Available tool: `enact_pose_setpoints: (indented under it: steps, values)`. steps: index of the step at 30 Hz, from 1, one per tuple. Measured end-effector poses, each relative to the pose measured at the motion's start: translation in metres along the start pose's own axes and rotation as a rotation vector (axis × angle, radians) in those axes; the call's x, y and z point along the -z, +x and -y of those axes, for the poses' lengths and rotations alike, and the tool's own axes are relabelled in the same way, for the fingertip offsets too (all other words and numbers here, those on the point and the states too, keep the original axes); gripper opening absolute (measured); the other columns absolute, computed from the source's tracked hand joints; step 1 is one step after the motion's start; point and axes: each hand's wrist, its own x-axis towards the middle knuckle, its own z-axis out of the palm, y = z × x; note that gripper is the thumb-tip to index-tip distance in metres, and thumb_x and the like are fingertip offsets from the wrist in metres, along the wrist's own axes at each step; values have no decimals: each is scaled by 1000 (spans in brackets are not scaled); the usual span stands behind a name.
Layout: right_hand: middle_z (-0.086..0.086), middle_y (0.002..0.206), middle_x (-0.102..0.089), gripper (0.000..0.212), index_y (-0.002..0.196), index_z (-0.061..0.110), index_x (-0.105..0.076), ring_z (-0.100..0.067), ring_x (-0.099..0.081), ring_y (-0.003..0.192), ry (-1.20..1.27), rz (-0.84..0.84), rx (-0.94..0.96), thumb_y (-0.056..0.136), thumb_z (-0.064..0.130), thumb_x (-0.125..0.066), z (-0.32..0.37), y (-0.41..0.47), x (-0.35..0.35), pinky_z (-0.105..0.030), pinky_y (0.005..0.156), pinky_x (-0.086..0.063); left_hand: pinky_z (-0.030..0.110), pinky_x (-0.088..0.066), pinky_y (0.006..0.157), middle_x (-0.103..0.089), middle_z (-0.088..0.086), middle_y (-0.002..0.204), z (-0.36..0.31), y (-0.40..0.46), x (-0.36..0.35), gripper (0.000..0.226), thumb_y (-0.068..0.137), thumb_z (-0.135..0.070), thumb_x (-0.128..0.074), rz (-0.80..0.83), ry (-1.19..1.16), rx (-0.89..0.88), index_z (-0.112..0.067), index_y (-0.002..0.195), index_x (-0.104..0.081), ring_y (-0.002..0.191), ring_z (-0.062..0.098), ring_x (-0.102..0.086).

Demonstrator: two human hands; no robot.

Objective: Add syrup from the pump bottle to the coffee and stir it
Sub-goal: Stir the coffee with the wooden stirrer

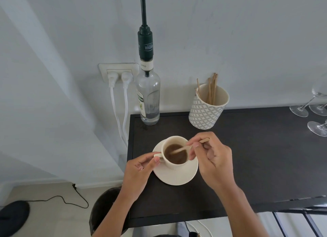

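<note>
A cream coffee cup holding brown coffee stands on a cream saucer on the dark table. My left hand pinches the cup's handle at its left side. My right hand holds a wooden stir stick whose lower end dips into the coffee. The clear glass syrup bottle with a dark green pump top stands upright at the table's back left corner, apart from both hands.
A patterned cup with several wooden stir sticks stands behind the saucer to the right. Wine glasses sit at the far right edge. A wall socket with two white plugs is left of the bottle. Table edge runs close at left.
</note>
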Motion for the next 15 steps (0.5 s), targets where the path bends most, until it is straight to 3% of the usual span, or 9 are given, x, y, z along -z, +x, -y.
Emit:
enact_pose_setpoints:
  steps: [2, 4, 8, 12, 15]
  values:
    - [0, 78, -73, 13, 93, 14, -65, -14, -72, 62, -49, -65, 20, 95, 4, -57, -2, 4, 1, -31, 57, -60, 48, -58, 103, -84, -5, 105, -1, -1, 0, 25, 83, -35, -70, 3, -10, 5, -28, 102, -83, 108, 16, -76]
    - [0, 76, -71, 10, 90, 19, -63, -17, -68, 58, -89, -86, 4, 94, 16, -54, -3, 6, 4, -41, 52, -58, 45, -58, 103, -84, -7, 102, -3, -1, -1, 22, 82, -34, -70, 3, -16, 10, -31, 100, -83, 106, 13, -76]
    - [11, 75, -71, 12, 91, 15, -68, -15, -72, 64, -33, 90, -30, 94, 9, -58, 6, 5, 1, -28, 58, -60, 44, -58, 102, -84, -8, 103, -3, -1, -1, 22, 82, -35, -70, 7, -11, 4, -33, 99, -82, 106, 13, -76]
    - [2, 76, -72, 17, 88, 20, -64, -15, -71, 61, -136, -18, -9, 93, 5, -59, 2, 14, 9, -37, 57, -61, 46, -58, 102, -84, -6, 104, 0, 0, 0, 23, 82, -36, -71, 6, -23, 5, -33, 101, -83, 108, 16, -76]
    - [7, 74, -70, 20, 84, 19, -64, -14, -70, 60, -62, 121, -34, 92, 1, -61, 9, 11, 1, -34, 53, -60, 46, -59, 102, -84, -6, 104, 0, 0, 0, 22, 82, -35, -71, 10, -25, 9, -34, 100, -83, 107, 16, -76]
